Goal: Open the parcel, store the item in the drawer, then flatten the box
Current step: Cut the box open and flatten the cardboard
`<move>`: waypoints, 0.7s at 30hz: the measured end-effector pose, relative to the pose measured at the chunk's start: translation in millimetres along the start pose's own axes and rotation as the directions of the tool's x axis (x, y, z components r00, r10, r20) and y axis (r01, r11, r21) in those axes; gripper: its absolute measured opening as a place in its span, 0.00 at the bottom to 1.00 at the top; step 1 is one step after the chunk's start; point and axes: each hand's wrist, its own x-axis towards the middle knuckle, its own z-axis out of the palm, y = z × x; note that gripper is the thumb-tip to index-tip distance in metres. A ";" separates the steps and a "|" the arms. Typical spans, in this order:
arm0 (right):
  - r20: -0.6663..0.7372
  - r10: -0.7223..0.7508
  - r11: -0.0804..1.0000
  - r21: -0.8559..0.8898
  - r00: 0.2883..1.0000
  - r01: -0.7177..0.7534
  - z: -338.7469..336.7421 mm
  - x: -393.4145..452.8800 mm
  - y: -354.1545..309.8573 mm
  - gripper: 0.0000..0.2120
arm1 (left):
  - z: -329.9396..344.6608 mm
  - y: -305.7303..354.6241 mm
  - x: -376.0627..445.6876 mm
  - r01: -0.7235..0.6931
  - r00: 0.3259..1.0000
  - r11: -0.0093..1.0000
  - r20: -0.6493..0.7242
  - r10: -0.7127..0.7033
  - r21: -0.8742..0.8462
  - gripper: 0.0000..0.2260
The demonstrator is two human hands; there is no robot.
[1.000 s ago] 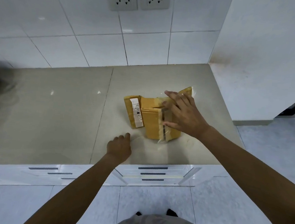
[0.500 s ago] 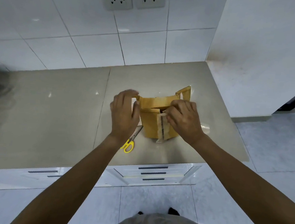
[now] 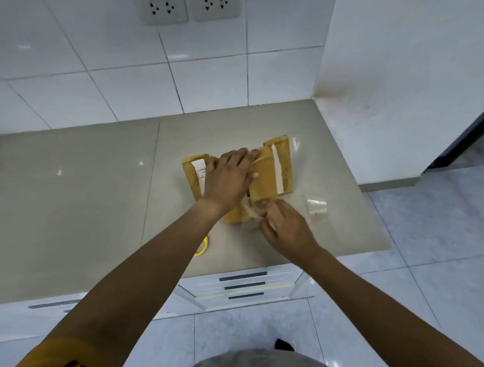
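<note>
A brown cardboard box point(image 3: 267, 175) lies opened out on the grey counter point(image 3: 89, 200), its flaps spread left and right, a white label on the left flap. My left hand point(image 3: 229, 179) presses flat on the middle of the box, fingers spread. My right hand point(image 3: 285, 230) is at the box's near end, fingers closed on a crumpled strip of clear tape point(image 3: 251, 210) still stuck to the cardboard. The parcel's item is not in sight.
Yellow-handled scissors point(image 3: 202, 246) lie near the counter's front edge, mostly under my left forearm. A loose piece of clear tape point(image 3: 316, 205) lies right of the box. White drawers point(image 3: 244, 285) sit below the counter. Wall sockets point(image 3: 188, 6) are on the tiled wall.
My left hand moved from the box's left side onto its top and pushed it flatter. My right hand slid from the box's top to its near end and pinched the tape.
</note>
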 end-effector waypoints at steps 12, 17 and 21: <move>0.154 0.543 0.668 0.516 0.826 -0.536 12.7 -37.9 -26.5 0.07 | 8.9 0.1 -0.2 0.047 0.989 0.999 -0.142 -0.043 0.027 0.21; 0.173 0.912 0.221 0.555 0.372 -0.802 8.5 -28.8 42.8 0.04 | 8.4 0.5 0.5 0.047 0.994 0.999 -0.097 -0.044 0.020 0.21; 0.094 0.903 0.396 0.195 0.419 -0.897 5.2 -36.4 84.8 0.08 | 10.0 3.6 -0.8 0.036 0.994 0.999 -0.105 -0.034 0.021 0.22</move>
